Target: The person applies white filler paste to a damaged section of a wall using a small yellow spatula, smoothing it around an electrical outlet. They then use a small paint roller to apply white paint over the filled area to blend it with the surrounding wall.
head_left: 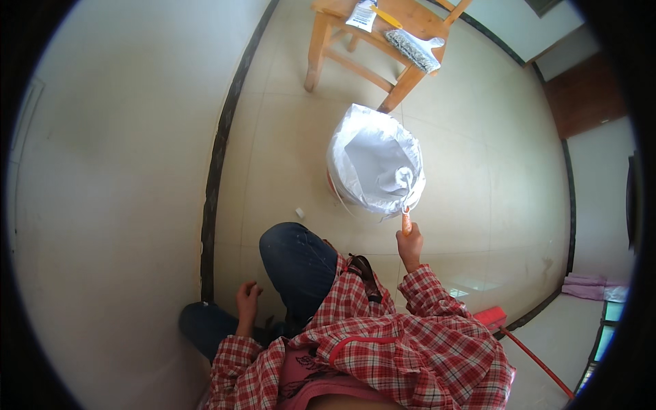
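Orange handle mostly hidden in right hand.

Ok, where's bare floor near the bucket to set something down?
Bare tile lies right of the lined bucket, toward the wall, and left of it up to the dark floor strip. Crowded: the chair behind, and the right hand at the rim.

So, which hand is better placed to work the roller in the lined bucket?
The right hand: it already grips the orange roller handle at the lined bucket. The left hand hangs empty by the knee, far away.
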Demonstrator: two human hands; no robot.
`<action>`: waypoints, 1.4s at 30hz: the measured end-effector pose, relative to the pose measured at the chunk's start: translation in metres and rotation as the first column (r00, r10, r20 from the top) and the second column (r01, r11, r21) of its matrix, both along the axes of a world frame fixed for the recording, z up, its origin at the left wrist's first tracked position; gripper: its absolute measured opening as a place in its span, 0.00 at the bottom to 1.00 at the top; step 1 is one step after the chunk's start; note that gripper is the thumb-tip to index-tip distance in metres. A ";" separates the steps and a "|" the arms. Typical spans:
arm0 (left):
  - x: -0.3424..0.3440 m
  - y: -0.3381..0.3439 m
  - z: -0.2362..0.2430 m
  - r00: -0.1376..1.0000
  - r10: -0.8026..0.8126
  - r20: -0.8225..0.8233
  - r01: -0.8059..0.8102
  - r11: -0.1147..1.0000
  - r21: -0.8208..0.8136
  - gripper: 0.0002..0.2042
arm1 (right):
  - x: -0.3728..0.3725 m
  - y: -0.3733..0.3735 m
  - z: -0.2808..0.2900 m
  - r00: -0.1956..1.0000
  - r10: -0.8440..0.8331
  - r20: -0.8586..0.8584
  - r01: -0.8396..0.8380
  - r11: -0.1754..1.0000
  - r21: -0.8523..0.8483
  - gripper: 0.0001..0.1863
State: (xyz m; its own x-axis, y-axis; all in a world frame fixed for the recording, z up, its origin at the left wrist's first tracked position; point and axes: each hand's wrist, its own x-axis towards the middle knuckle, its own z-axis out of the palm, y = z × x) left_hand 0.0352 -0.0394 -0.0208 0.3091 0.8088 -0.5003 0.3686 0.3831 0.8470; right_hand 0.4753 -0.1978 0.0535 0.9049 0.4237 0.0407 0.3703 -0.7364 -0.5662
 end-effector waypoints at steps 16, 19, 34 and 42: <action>0.006 0.000 0.008 0.999 0.040 0.009 -0.040 0.999 0.027 0.12 | 0.037 0.020 0.064 0.913 0.392 -0.114 -0.407 0.855 -0.320 0.09; 0.007 0.000 0.009 0.999 0.054 0.010 -0.054 0.998 0.027 0.13 | 0.042 0.037 0.076 0.944 0.319 -0.085 -0.329 0.884 -0.332 0.09; 0.008 0.006 0.015 0.999 0.041 -0.003 -0.041 0.999 -0.005 0.12 | 0.055 0.052 0.114 0.468 0.218 -0.857 0.150 0.935 0.320 0.13; 0.007 0.004 0.019 0.998 0.066 -0.017 -0.066 0.998 0.012 0.12 | 0.029 0.050 0.107 0.449 0.343 -0.825 0.248 0.839 0.484 0.15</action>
